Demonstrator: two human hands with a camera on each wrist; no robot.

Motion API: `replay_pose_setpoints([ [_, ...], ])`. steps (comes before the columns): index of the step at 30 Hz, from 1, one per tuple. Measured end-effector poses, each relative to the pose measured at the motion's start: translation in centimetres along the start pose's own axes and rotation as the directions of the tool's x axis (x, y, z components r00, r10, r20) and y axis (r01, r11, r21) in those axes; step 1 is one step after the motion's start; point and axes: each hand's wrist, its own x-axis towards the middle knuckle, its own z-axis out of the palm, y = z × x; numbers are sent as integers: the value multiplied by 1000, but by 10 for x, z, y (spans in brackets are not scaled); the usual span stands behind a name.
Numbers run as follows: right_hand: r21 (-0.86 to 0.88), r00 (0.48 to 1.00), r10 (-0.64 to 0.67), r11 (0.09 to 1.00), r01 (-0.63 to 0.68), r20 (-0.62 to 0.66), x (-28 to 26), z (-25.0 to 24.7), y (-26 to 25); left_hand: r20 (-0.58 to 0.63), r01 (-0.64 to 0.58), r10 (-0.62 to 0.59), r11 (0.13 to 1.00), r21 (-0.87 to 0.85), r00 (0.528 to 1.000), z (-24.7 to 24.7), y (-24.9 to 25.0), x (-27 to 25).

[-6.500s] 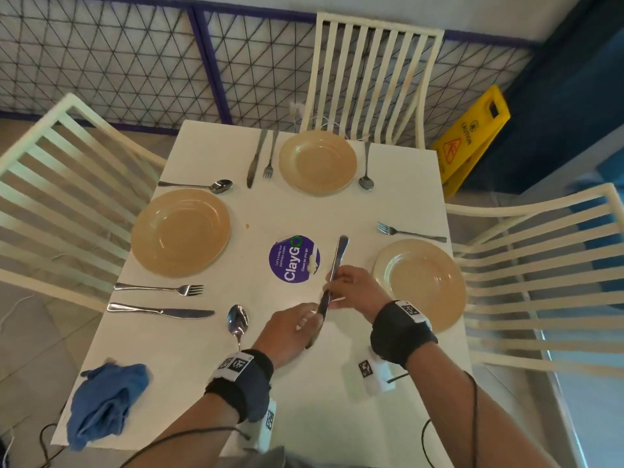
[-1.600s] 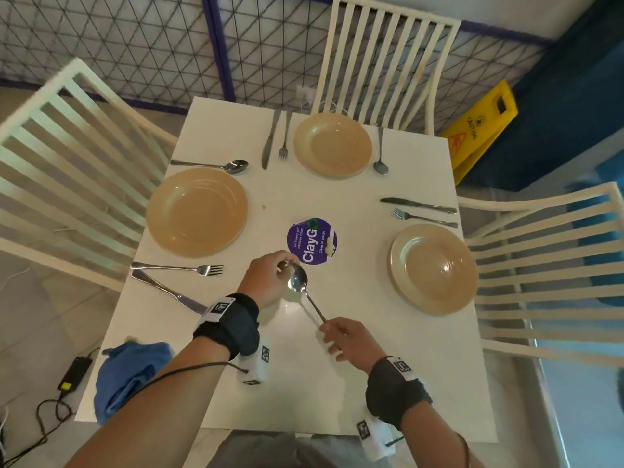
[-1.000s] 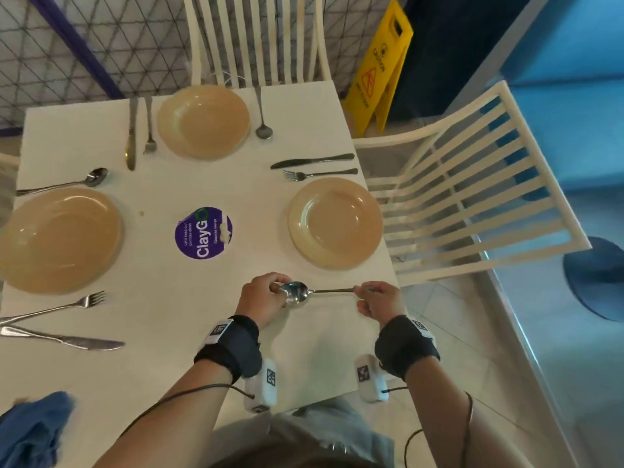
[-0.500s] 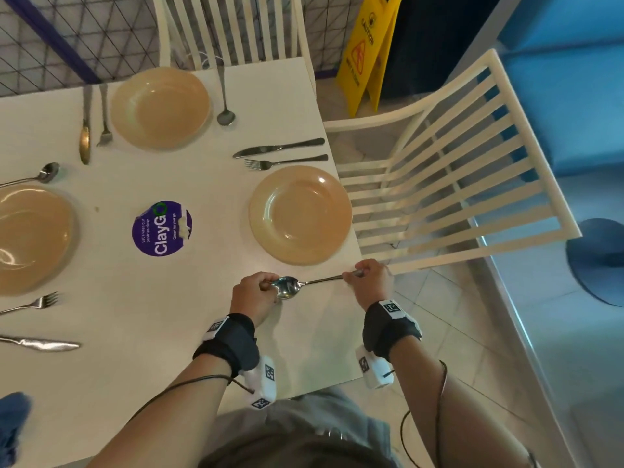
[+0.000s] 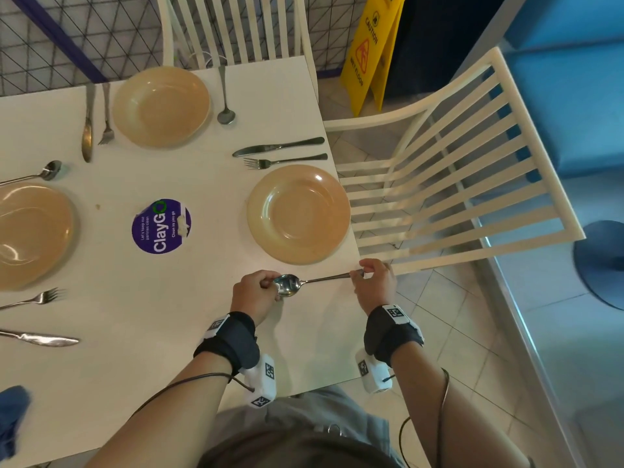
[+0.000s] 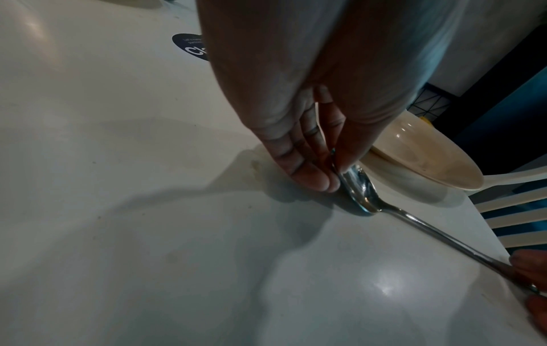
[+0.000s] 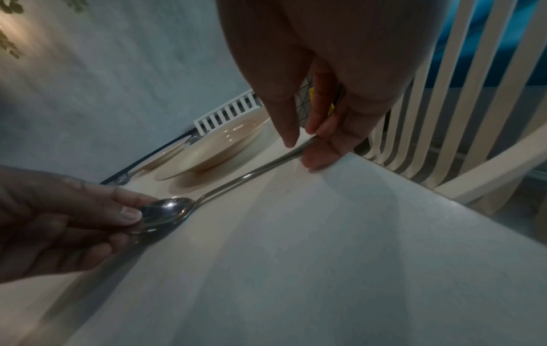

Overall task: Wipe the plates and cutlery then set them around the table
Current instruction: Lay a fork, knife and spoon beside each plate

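Observation:
A metal spoon (image 5: pixel 314 281) lies flat and low over the white table (image 5: pixel 169 315), just in front of the right-hand tan plate (image 5: pixel 299 214). Its handle points at the table's right edge. My left hand (image 5: pixel 270 286) pinches the spoon's bowl (image 6: pixel 359 189) between thumb and fingers. My right hand (image 5: pixel 361 275) pinches the handle's end (image 7: pixel 296 152) at the table edge. A knife (image 5: pixel 277 147) and a fork (image 5: pixel 283 161) lie side by side beyond that plate. In the wrist views I cannot tell whether the spoon touches the table.
Two more tan plates (image 5: pixel 161 106) (image 5: pixel 30 234) sit at the far and left places with cutlery beside them. A purple sticker (image 5: pixel 161 226) marks the table's middle. A blue cloth (image 5: pixel 11 420) lies at the near left. A white chair (image 5: pixel 456 184) stands against the right edge.
Both hands have carried the spoon from the table's middle to the right-hand place and turned it crosswise in front of the plate. In the last half second it sank slightly.

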Motion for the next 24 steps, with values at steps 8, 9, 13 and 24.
replay_pose_setpoints([
  [8, 70, 999, 41, 997, -40, -4, 3, -2, 7, 8, 1, -1, 1000, -4, 1000, 3, 1, -1],
  [9, 79, 999, 44, 996, -44, 0, 2, -1, 6, 10, -1, 1, 1000, -4, 1000, 2, 1, -1],
  [13, 106, 999, 54, 993, -53, -1, 0, -3, 2, 12, -13, 13, 1000, -16, 1000, 1, 0, 0],
  [24, 1, 996, -83, 997, 83, 13, -15, -10, -9, -4, -76, 76, 997, 9, 997, -37, -17, -13],
])
